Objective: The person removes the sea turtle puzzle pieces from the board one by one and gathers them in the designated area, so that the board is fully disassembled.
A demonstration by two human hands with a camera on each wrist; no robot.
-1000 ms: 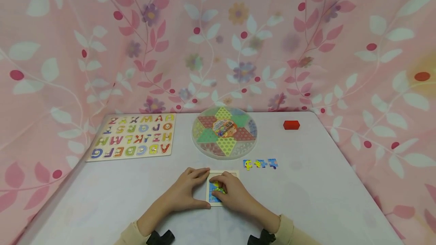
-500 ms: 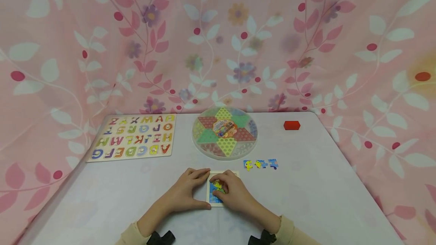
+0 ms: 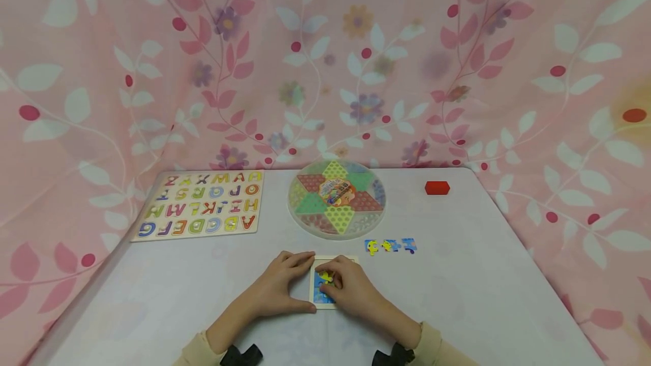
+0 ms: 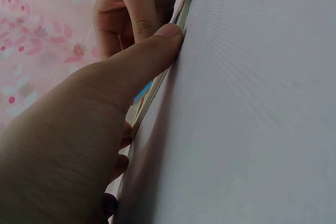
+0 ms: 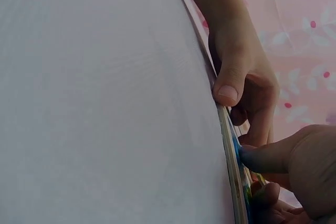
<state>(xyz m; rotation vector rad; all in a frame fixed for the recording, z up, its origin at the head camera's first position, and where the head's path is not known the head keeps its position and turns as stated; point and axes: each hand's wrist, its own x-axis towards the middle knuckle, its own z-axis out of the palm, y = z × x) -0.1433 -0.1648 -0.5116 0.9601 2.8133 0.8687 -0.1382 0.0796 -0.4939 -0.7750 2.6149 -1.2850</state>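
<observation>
A small wooden jigsaw tray (image 3: pixel 312 290) with a pale frame and blue puzzle pieces inside lies at the near middle of the table. My left hand (image 3: pixel 280 286) holds its left side, thumb at the near corner and fingertips at the far one. In the left wrist view the left thumb (image 4: pixel 152 51) lies along the tray's edge. Over the tray, my right hand (image 3: pixel 351 290) pinches a yellow-and-blue puzzle piece (image 3: pixel 326 277) with curled fingers, which partly hide it. The right wrist view shows the right thumb (image 5: pixel 268 157) touching the blue picture.
Several loose puzzle pieces (image 3: pixel 390 245) lie in a row right of the tray. Behind it are a round Chinese checkers board (image 3: pixel 310 202) and, at left, an alphabet board (image 3: pixel 203 204). A red block (image 3: pixel 437 188) sits at the back right, before a floral pink curtain (image 3: pixel 325 100).
My right fingers have shifted slightly over the tray, so a little more of the yellow picture shows. The left hand stays in place at the tray's left side.
</observation>
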